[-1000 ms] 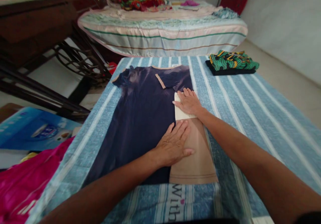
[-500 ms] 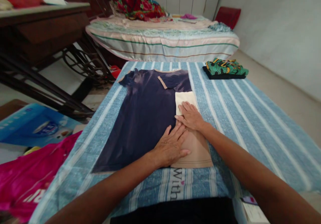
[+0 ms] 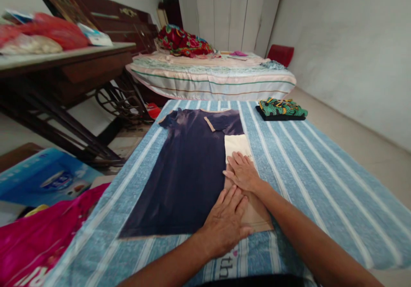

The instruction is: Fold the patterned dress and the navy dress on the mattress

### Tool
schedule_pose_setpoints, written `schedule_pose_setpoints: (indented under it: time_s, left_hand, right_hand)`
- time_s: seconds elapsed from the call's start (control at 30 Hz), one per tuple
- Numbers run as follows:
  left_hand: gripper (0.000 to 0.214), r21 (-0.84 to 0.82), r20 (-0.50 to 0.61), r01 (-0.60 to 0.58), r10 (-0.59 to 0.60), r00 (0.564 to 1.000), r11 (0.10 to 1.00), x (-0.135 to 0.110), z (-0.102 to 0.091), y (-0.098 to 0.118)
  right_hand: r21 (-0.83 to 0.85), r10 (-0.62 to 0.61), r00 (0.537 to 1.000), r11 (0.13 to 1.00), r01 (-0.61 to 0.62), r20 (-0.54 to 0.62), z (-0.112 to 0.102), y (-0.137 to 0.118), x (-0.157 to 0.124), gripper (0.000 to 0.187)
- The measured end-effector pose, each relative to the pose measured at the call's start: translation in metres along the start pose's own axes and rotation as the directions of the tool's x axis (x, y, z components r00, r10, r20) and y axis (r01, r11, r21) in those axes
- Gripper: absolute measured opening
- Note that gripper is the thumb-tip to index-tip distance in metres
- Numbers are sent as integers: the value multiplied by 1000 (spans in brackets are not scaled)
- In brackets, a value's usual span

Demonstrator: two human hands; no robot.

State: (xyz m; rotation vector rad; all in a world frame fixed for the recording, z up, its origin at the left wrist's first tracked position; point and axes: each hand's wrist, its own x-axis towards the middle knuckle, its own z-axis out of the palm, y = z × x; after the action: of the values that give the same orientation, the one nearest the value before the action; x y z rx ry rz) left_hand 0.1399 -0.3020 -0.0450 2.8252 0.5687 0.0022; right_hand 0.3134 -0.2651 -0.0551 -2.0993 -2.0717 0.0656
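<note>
Where left hand (image 3: 224,223) and right hand (image 3: 243,174) rest, the dress (image 3: 186,167) lies beneath fingers (image 3: 231,197)

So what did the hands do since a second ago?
Both slid toward the person along the tan folded edge of the navy dress. The right hand now only touches the cream patch's near end, and the left hand reached the hem. Nothing was grabbed or let go; both stay flat. The dress and the folded green clothes lie as before.
</note>
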Motion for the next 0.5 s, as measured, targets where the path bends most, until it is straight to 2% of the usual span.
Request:
schedule_pose_setpoints:
  time_s: [0.23, 0.3, 0.37, 0.4, 0.43, 0.47, 0.5]
  left_hand:
    - [64, -105, 21, -31, 33, 999, 994, -21, -20, 15]
    - [54, -117, -22, -20, 18, 1000, 993, -32, -26, 8]
    - [44, -89, -139, 56, -68, 988, 994, -46, -31, -9]
    - [40, -68, -227, 127, -140, 964, 990, -56, -33, -21]
    - [38, -54, -331, 222, -227, 916, 974, -66, -34, -36]
    - [36, -48, -435, 319, -307, 846, 947, -78, -35, -51]
    - [35, -64, -522, 433, -400, 753, 899, -90, -36, -66]
  right_hand:
    - [-31, -19, 999, 999, 17, -49, 3, -7, -6, 61]
    - [-30, -21, 998, 999, 19, -63, 6, -7, -7, 60]
    - [-19, -22, 996, 1000, 20, -82, 9, -7, -7, 56]
    - [-9, -23, 995, 1000, 22, -94, 10, -7, -5, 54]
    - [3, -27, 994, 1000, 28, -104, 10, -7, -3, 52]
    - [17, -35, 993, 999, 37, -111, 10, -9, 2, 50]
    - [30, -45, 992, 998, 49, -115, 8, -12, 8, 48]
